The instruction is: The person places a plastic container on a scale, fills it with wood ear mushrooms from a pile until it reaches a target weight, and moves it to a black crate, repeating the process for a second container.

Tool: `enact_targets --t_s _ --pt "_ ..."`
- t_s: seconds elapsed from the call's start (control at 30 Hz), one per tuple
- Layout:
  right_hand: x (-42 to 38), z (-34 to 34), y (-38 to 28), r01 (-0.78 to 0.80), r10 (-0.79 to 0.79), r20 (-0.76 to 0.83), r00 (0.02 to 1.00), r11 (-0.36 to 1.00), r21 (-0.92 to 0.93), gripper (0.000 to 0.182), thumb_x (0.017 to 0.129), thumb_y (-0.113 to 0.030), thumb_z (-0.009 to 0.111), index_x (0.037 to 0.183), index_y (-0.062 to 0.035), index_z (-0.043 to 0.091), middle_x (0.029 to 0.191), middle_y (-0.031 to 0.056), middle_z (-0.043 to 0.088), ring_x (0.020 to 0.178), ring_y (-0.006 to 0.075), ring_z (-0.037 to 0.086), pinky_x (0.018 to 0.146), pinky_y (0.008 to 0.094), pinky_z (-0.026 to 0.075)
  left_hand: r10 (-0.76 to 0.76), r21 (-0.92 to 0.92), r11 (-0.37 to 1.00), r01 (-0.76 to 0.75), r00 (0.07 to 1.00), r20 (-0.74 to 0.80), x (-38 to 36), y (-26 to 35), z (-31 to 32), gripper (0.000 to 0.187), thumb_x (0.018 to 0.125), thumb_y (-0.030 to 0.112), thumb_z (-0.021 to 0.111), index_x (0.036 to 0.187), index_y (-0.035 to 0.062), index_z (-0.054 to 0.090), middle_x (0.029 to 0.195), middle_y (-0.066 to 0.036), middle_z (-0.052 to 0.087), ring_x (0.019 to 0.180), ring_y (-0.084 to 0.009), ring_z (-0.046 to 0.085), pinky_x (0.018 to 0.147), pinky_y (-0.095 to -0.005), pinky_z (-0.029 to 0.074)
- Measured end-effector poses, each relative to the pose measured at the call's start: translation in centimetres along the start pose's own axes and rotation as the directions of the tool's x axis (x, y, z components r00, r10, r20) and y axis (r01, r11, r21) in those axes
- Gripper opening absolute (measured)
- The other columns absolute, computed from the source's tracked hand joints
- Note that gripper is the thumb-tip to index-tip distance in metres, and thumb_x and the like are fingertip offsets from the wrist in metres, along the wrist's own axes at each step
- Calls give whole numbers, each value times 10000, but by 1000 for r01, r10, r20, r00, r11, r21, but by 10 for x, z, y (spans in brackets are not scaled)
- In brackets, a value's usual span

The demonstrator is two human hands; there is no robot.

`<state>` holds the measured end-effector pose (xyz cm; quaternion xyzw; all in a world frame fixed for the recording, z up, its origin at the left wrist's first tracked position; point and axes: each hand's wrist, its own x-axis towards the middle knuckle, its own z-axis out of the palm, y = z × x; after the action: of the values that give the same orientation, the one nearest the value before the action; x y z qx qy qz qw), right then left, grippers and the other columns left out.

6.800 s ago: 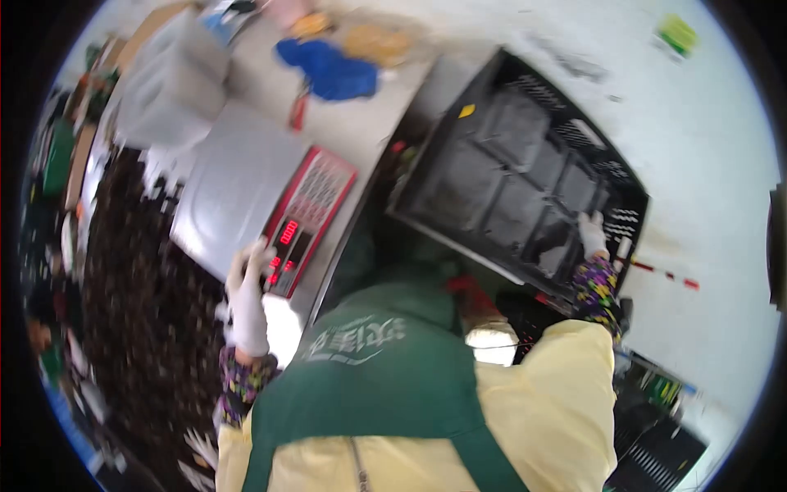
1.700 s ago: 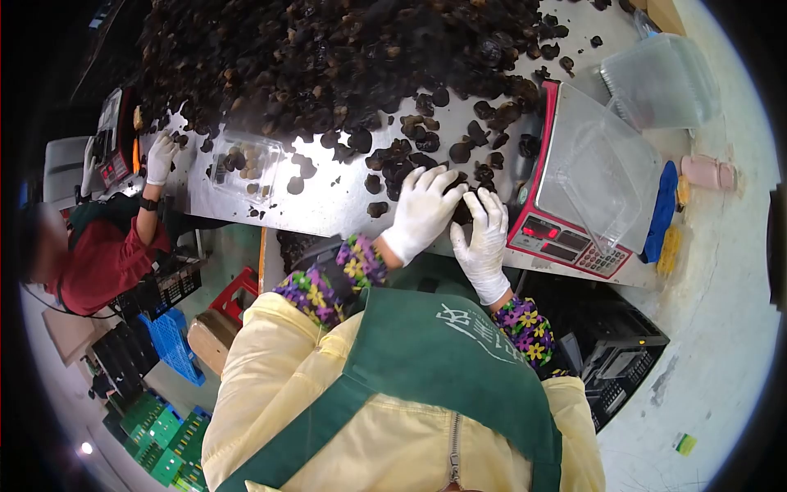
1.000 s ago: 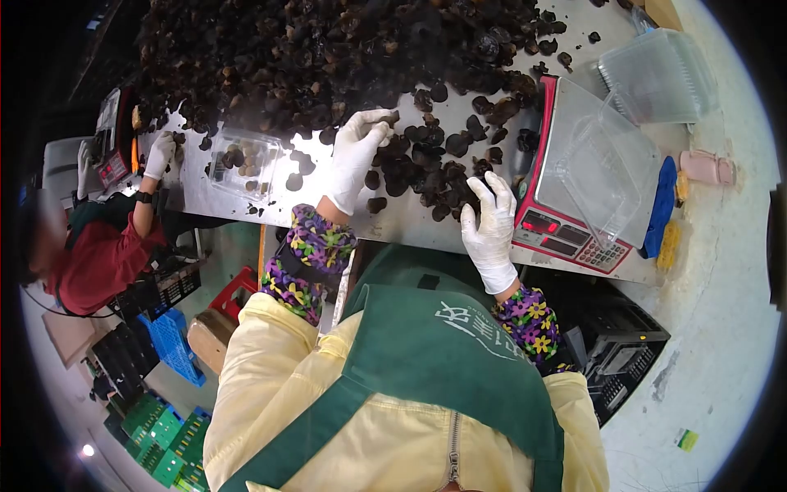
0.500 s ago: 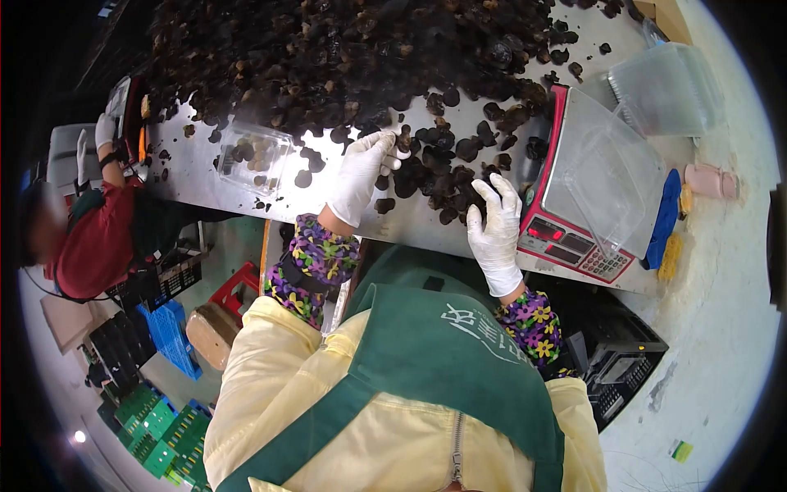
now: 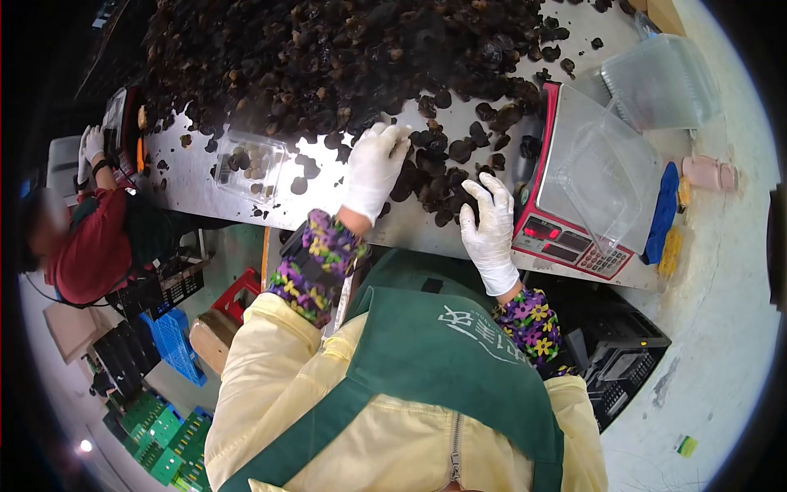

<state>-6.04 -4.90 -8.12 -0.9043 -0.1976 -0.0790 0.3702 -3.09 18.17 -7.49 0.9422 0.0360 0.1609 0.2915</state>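
Note:
A large heap of dark, curled, mushroom-like pieces (image 5: 328, 66) covers the back of the metal table. A smaller cluster of the dark pieces (image 5: 430, 176) lies between my hands. My left hand (image 5: 373, 170), in a white glove, is at the cluster's left edge with its fingers bent and pressed together; whatever they may hold is hidden. On the cluster's right side, my gloved right hand (image 5: 489, 234) has its fingers apart, the tips close to the pieces. A clear plastic box (image 5: 250, 168) with several pale and dark pieces sits to the left.
A red scale (image 5: 566, 176) with a clear lid-like tray (image 5: 602, 176) on it stands at right. Stacked clear containers (image 5: 660, 82), a blue cloth (image 5: 662, 215) and a pink object (image 5: 709, 174) lie beyond. A co-worker in a red sleeve (image 5: 94, 246) is at far left.
My left hand has turned and shifted slightly, its fingers now more folded over the cluster's edge. My right hand has moved a little left. The co-worker's hands have come together.

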Motion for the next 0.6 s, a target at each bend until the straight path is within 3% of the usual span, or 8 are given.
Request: enact_targets --t_s 0.03,0.13,0.2,0.27,0.33,0.4,0.53,0.6 --pt "0 0 0 6 -6 6 1000 1000 -1 400 794 -65 672 1192 -102 653 1300 154 540 1240 367 496 1047 470 410 36 44 998 -37 999 27 9 7 -2 181 820 128 714 999 110 707 909 -92 668 870 -298 646 763 -400 510" --pt "-3 0 1 8 -8 14 1000 1000 -7 397 793 -62 673 1188 -102 654 1293 153 545 1237 369 498 1043 472 412 138 168 970 -178 964 225 18 -4 21 187 805 158 721 988 123 713 910 -93 671 889 -306 646 797 -408 506" --pt "-3 -1 2 12 -11 14 1000 1000 -8 396 793 -61 673 1186 -101 653 1290 152 547 1234 370 500 1042 474 412 63 219 967 -129 957 284 23 -10 29 217 820 178 726 1033 131 728 983 -108 699 916 -285 664 807 -374 519" --pt "-4 -4 3 -5 5 11 1000 1000 -7 385 793 -59 674 1176 -98 660 1281 151 553 1224 367 506 1039 470 415 -249 -85 956 280 931 268 25 -13 30 235 847 204 703 1069 133 728 973 -125 724 907 -309 687 806 -404 527" --pt "-6 -6 4 -17 17 4 1000 1000 0 376 794 -59 674 1168 -96 663 1277 151 556 1220 366 509 1037 466 417 -286 -192 908 372 886 365 26 -14 19 244 900 185 681 1115 75 713 955 -114 743 844 -252 706 788 -348 536" --pt "-6 -7 5 -28 28 -1 1000 1000 13 367 795 -59 673 1160 -95 667 1273 151 558 1215 364 511 1036 463 420 -350 -560 603 568 819 454 20 -17 15 230 939 155 663 1108 4 697 897 -62 723 796 -141 658 757 -275 514" --pt "-6 -5 6 -30 30 16 999 999 24 371 801 -55 664 1170 -90 662 1275 152 561 1214 353 515 1036 454 421 -394 -548 472 690 722 569 20 7 -22 243 935 120 682 1127 -30 678 864 -5 678 772 -70 591 725 -222 489" --pt "-2 -5 3 -15 14 27 1000 1000 22 401 804 -53 659 1203 -85 644 1282 155 562 1214 348 517 1039 454 419 -380 -518 565 642 760 527 15 2 -15 237 936 118 686 1126 -23 674 889 -5 681 798 -63 596 729 -211 487"
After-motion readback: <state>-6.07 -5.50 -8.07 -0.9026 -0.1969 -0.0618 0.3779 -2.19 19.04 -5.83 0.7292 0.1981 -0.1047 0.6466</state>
